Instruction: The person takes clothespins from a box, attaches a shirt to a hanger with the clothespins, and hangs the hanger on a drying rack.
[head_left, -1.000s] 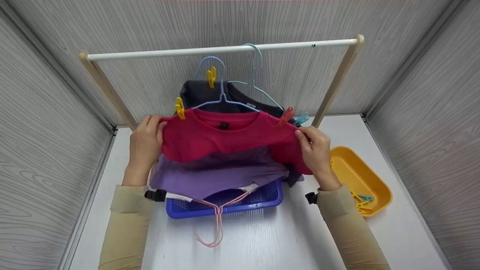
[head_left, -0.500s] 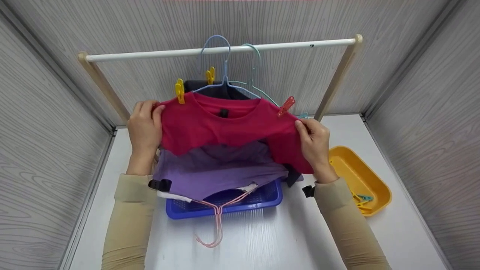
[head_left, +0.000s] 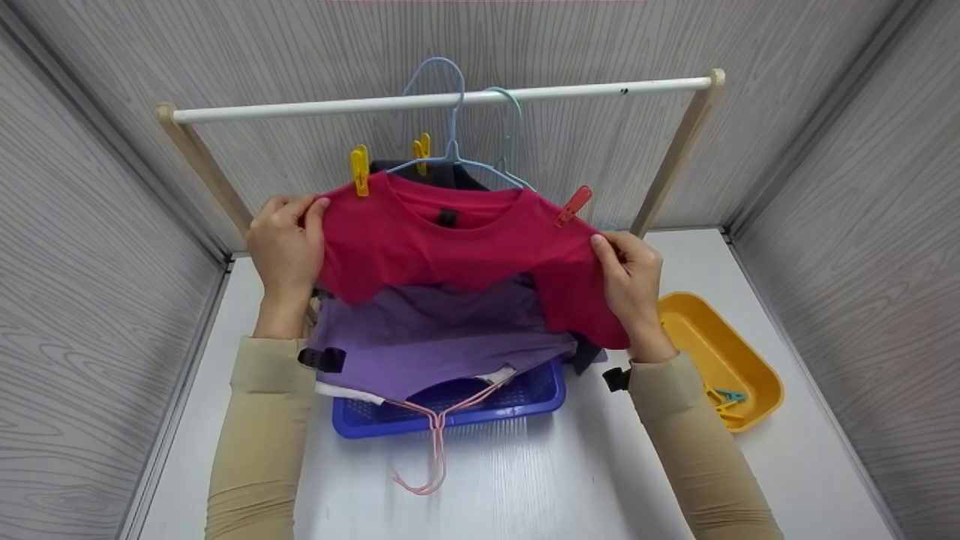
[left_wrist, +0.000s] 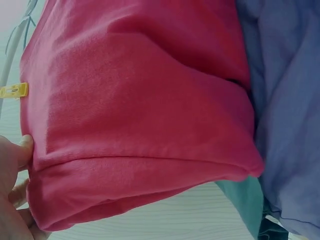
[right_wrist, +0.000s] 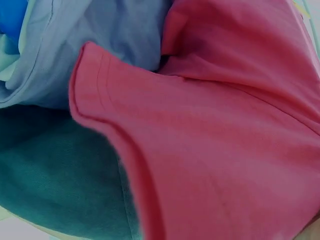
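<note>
In the head view a red T-shirt (head_left: 465, 255) is spread on a light-blue hanger (head_left: 453, 124). The hanger's hook rises past the white rod and overlaps it in this view. My left hand (head_left: 283, 244) pinches the shirt's left sleeve near the shoulder; in the left wrist view its fingers (left_wrist: 24, 150) grip the sleeve edge. On the other side my right hand (head_left: 632, 281) pinches the opposite sleeve top between thumb and fingers. A yellow clothespin (head_left: 361, 171) and a red clothespin (head_left: 574, 206) clip the shoulders to the hanger.
Behind the shirt, a dark garment (head_left: 442, 175) hangs on a teal hanger (head_left: 516, 120) from the white rod (head_left: 300, 109). A purple garment (head_left: 442, 352) with pink hangers (head_left: 437, 450) lies over a blue basket (head_left: 450, 427). A yellow tray (head_left: 765, 367) at right holds clothespins.
Both hands have lifted the red T-shirt, the left one more. The light-blue hanger's hook has gone up from just below the rod to above it.
</note>
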